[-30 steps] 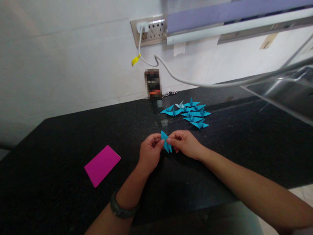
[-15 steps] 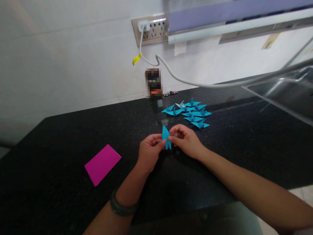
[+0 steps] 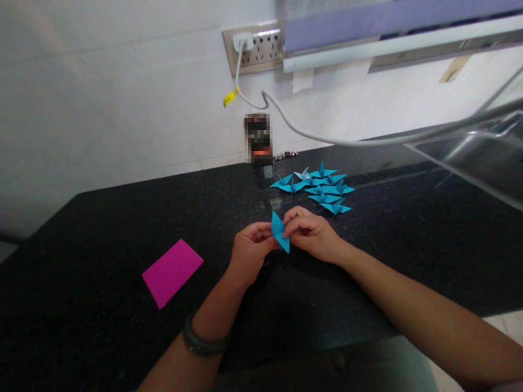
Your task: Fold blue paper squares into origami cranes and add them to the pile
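Note:
A folded piece of blue origami paper (image 3: 279,231) is held between my two hands, just above the dark countertop. My left hand (image 3: 252,253) pinches it from the left side, its thumb partly behind the paper. My right hand (image 3: 312,235) grips the right side with thumb and fingers. The paper shows a pointed tip at the top and another at the bottom. Beyond my right hand stand several blue paper cranes (image 3: 335,208) in a loose group, with one paler crane (image 3: 303,174) among them.
On the black countertop (image 3: 102,228), a magenta stack of paper (image 3: 172,273) lies to the left. A pixelated box-like object (image 3: 259,139) leans at the wall beside a beaded string (image 3: 286,155). A white cable (image 3: 327,140) hangs from the socket panel (image 3: 261,51). A metal sink (image 3: 482,163) is at right.
The folded paper has turned in my hands, and a flap now spreads into a wider shape with its lower tip pointing right. My right fingers have moved over its front.

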Available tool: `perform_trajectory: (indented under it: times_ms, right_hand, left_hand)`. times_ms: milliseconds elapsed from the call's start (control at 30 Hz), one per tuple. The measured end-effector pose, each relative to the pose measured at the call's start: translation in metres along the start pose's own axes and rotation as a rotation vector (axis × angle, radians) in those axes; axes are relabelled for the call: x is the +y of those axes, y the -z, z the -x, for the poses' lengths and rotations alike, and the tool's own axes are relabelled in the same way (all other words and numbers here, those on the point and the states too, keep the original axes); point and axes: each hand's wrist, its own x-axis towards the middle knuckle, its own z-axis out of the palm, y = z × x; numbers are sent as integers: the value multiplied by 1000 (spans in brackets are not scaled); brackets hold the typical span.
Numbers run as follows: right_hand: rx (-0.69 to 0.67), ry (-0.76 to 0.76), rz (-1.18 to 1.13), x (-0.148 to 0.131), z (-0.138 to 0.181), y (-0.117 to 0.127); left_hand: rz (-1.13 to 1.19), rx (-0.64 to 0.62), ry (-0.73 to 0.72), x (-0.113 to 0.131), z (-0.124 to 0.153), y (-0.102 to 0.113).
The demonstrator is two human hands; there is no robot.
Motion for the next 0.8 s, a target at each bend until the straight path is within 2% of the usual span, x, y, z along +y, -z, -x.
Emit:
perform_trajectory:
  times_ms: [100, 233, 333, 533, 700, 800]
  right_hand:
    - [-50, 9, 21, 0, 0, 2]
    - [-39, -3, 48, 1, 0, 2]
    - [-41, 1, 49, 2, 1, 1]
    - [-87, -5, 35, 0, 1, 1]
    - [-25, -97, -11, 0, 0, -2]
    - [24, -257, -76, 3, 0, -6]
  left_hand:
    - [52, -39, 6, -2, -1, 1]
    - [112, -83, 27, -1, -1, 1]
    - [128, -48, 42, 0, -1, 0]
    - [21, 12, 28, -2, -2, 2]
    - [-33, 5, 50, -1, -1, 3]
    - [-40, -33, 77, 0, -1, 2]
